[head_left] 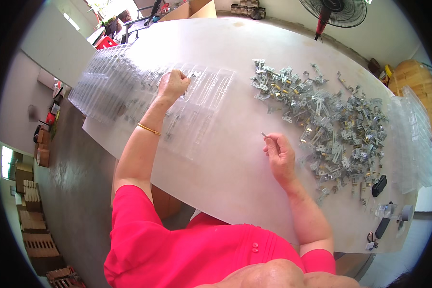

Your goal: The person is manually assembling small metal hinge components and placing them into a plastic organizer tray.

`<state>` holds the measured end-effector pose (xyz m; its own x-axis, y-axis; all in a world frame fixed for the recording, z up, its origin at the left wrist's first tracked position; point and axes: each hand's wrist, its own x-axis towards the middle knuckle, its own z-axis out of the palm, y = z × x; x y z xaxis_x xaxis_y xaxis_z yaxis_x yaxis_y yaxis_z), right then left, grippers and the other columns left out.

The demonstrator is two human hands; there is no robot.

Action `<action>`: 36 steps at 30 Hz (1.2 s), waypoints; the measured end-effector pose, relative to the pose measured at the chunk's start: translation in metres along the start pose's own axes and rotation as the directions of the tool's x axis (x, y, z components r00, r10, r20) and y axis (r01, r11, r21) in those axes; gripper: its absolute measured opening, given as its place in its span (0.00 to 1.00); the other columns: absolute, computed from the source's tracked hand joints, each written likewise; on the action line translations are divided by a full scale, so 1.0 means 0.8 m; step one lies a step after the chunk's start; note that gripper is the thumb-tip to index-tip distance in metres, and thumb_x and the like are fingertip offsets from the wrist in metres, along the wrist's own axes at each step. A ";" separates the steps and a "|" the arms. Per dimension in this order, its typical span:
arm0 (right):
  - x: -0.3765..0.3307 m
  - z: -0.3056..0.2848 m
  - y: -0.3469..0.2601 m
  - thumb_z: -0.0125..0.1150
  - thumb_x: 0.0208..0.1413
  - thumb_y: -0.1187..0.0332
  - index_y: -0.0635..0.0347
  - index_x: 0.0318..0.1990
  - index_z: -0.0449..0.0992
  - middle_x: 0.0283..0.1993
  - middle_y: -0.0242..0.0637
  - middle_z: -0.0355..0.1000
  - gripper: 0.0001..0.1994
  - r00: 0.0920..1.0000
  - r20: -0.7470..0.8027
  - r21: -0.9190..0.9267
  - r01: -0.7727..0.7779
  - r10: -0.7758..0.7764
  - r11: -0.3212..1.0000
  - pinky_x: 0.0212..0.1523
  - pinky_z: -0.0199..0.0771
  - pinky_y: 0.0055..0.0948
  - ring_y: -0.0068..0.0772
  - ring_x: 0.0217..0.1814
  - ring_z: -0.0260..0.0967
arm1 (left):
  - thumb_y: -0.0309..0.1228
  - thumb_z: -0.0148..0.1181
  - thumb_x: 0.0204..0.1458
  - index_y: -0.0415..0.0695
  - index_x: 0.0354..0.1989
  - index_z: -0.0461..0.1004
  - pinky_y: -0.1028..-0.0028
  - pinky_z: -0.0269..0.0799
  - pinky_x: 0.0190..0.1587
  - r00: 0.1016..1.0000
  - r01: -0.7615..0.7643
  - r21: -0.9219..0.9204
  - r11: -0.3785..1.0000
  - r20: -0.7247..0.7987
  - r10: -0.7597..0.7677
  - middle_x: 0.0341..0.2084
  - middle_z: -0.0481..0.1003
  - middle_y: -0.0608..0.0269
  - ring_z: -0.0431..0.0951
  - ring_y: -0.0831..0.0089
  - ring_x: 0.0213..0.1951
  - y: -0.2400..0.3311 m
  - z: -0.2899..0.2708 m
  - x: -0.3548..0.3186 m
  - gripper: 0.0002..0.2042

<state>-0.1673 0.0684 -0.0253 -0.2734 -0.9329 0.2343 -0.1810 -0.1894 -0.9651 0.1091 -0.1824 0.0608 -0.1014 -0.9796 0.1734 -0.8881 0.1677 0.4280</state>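
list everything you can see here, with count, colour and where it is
table: one, white, across the middle
clear plastic trays: many, see-through, overlapping in a row on the table's left
metal parts: a big heap, silver with some brass, table's right
more clear trays: a stack, far right edge
small metal piece: one, silver, pinched in the right hand
dark oblong object: one, black, right near edge
fan: one, black and red, top
bangle: one, gold, left wrist
left hand: closed grip, on a tray
right hand: grip on the small piece
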 end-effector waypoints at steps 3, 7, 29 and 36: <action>0.000 0.000 0.001 0.58 0.64 0.73 0.61 0.42 0.75 0.35 0.31 0.68 0.03 1.000 0.001 0.009 0.001 -0.001 1.000 0.31 0.69 0.21 0.20 0.30 0.68 | 0.36 0.60 0.45 0.41 0.30 0.83 0.62 0.77 0.43 1.000 0.020 0.050 0.999 0.021 -0.021 0.25 0.81 0.48 0.83 0.54 0.34 -0.003 0.009 0.008 0.12; 0.000 0.000 0.000 0.59 0.64 0.73 0.62 0.42 0.75 0.35 0.31 0.68 0.03 1.000 0.006 0.003 0.005 -0.005 1.000 0.31 0.69 0.21 0.19 0.30 0.68 | 0.36 0.60 0.46 0.42 0.31 0.83 0.61 0.77 0.45 0.998 0.033 0.086 0.996 0.054 -0.038 0.27 0.81 0.48 0.83 0.54 0.36 -0.005 0.017 0.015 0.12; 0.000 0.000 0.000 0.59 0.64 0.73 0.61 0.42 0.75 0.35 0.32 0.69 0.03 1.000 0.014 0.000 0.006 -0.006 1.000 0.31 0.69 0.22 0.20 0.30 0.68 | 0.32 0.60 0.45 0.38 0.35 0.82 0.57 0.76 0.48 0.989 -0.028 0.354 0.935 0.149 -0.027 0.37 0.80 0.40 0.81 0.47 0.44 0.020 0.034 0.028 0.12; 0.000 -0.001 -0.005 0.59 0.64 0.72 0.61 0.41 0.75 0.34 0.31 0.68 0.03 1.000 0.013 -0.018 -0.006 0.006 1.000 0.31 0.69 0.22 0.21 0.30 0.68 | 0.26 0.59 0.45 0.39 0.39 0.81 0.58 0.75 0.52 0.982 0.003 0.375 0.927 0.172 -0.073 0.41 0.80 0.42 0.80 0.49 0.48 0.035 0.034 0.026 0.12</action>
<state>-0.1674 0.0693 -0.0213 -0.2622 -0.9380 0.2268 -0.1960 -0.1784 -0.9642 0.0701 -0.2014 0.0521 -0.1120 -0.9936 -0.0131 -0.9917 0.1109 0.0651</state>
